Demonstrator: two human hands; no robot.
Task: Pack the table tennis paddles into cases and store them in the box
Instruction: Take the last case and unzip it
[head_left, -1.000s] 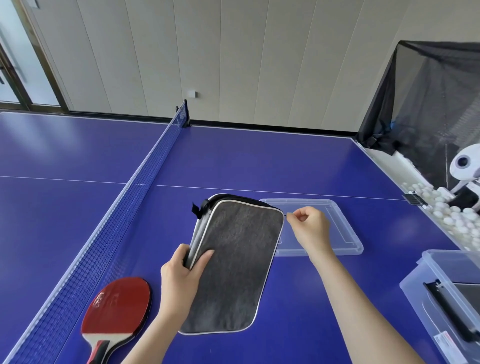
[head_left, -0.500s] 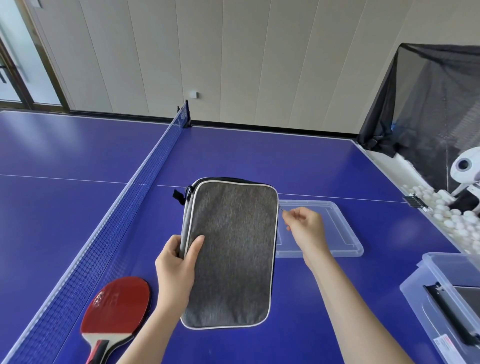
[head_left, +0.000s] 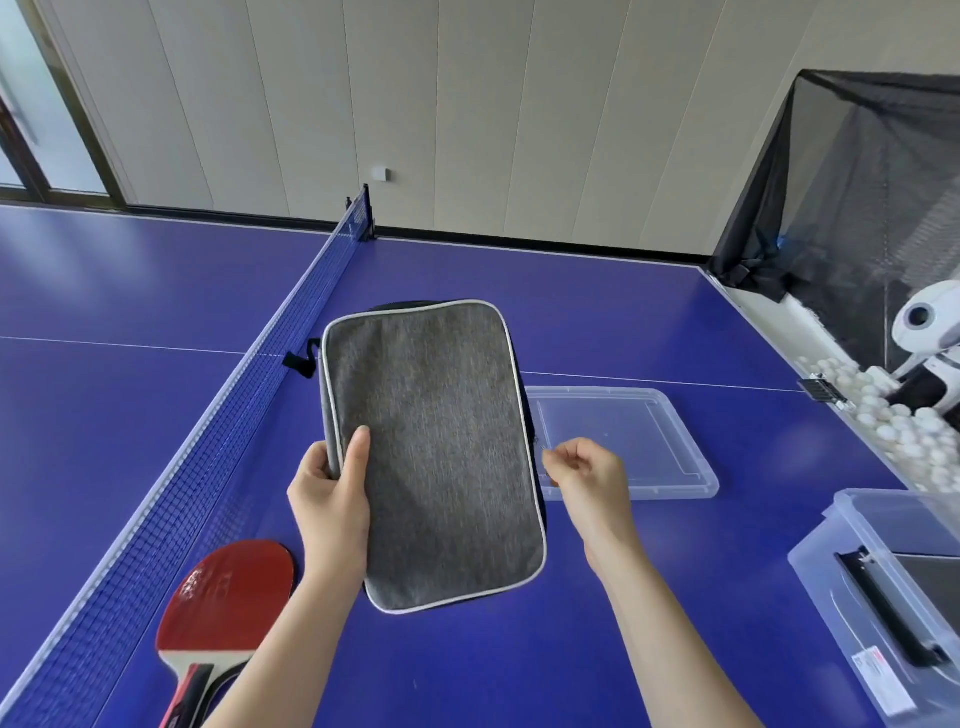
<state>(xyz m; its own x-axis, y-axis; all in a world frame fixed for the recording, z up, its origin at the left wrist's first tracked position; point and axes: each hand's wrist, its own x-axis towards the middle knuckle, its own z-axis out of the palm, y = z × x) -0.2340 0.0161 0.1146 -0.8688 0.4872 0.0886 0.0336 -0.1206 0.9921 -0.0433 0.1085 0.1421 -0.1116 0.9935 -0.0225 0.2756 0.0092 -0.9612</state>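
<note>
A grey fabric paddle case (head_left: 436, 452) with white piping is held up above the blue table (head_left: 597, 322). My left hand (head_left: 332, 499) grips its left edge, thumb on the front. My right hand (head_left: 587, 475) pinches the small zipper pull at the case's right edge. A red paddle (head_left: 228, 597) lies on the table at the lower left, its handle partly behind my left forearm. The clear storage box (head_left: 852, 582) stands at the lower right with a dark case inside.
The box's clear lid (head_left: 654, 441) lies flat on the table behind my right hand. The net (head_left: 208, 457) runs along the left. A ball machine (head_left: 930, 332) with a black catch net and many white balls (head_left: 893, 421) stands at the right edge.
The case has been turned more upright and raised toward the camera. My right hand has moved down along the right edge with the zipper pull.
</note>
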